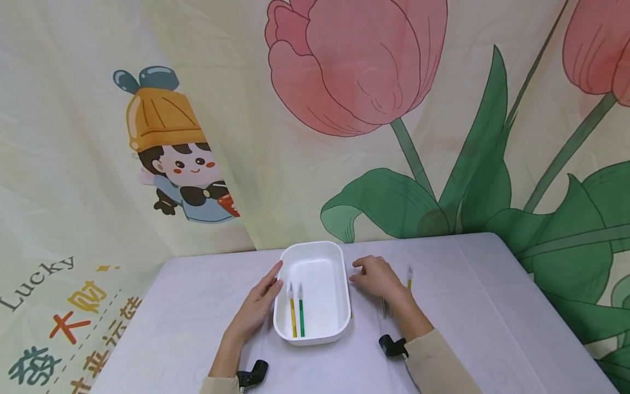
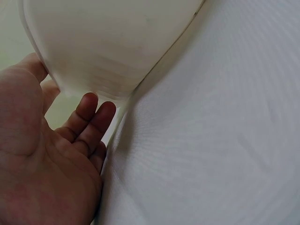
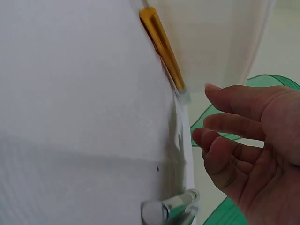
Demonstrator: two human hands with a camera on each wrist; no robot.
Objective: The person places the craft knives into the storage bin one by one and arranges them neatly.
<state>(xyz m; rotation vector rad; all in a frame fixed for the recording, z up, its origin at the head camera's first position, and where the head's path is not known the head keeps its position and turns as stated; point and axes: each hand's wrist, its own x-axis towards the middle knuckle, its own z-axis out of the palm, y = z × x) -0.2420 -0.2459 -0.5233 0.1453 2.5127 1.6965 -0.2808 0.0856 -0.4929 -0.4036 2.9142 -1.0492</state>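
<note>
A white rectangular tray stands on the table, with a slender yellow pen-like tool and a green pen-like tool side by side inside, both with clear caps. My left hand touches the tray's left side, its thumb and forefinger at the rim and the other fingers loosely extended. To the right of the tray, my right hand hovers with loosely bent fingers and holds nothing. In the right wrist view, a yellow-orange capped tool lies along the tray's outer wall, apart from the fingers.
Another yellow capped tool lies to the right of my right wrist. Slim clear or silvery pieces lie partly hidden under that wrist. A pale cloth covers the table; behind its far edge hangs a printed flower curtain.
</note>
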